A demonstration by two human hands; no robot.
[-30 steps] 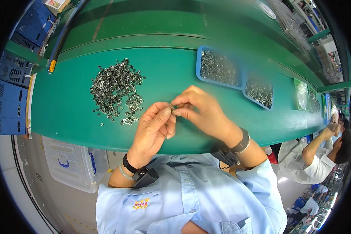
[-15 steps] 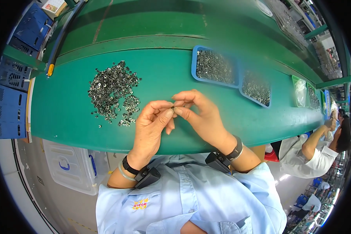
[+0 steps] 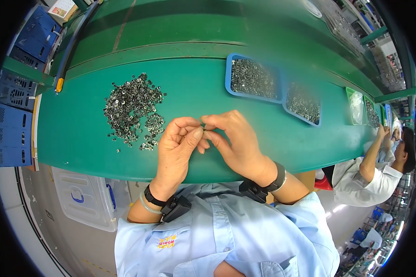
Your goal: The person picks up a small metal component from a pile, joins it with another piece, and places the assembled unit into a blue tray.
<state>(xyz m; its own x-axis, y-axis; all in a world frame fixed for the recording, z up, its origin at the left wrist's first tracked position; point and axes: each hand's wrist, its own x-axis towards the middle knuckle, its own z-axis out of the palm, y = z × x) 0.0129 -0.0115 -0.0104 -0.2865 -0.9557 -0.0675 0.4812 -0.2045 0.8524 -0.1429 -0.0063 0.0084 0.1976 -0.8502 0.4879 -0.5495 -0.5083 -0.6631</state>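
Note:
Just in front of me, above the green table mat (image 3: 189, 87), my two hands meet at the fingertips. My left hand (image 3: 178, 145) pinches with thumb and index finger around a tiny dark part too small to name. My right hand (image 3: 238, 143) is closed in a pinch at the same spot, its thumb and index finger touching or nearly touching that part. Left of my hands lies a loose pile of small metal pieces (image 3: 129, 106), black and silver, with a few strays around it.
Two blue trays (image 3: 254, 96) of similar small metal pieces stand at the back right. Green trays (image 3: 356, 108) sit farther right, near a co-worker (image 3: 367, 180). Blue crates (image 3: 14, 129) rise at the left; a lidded clear plastic box (image 3: 85, 198) stands below the table edge.
My right hand has turned slightly, its knuckles rising and its fingers bending more; both hands stay together at the fingertips. The co-worker's arm has reached toward the green trays.

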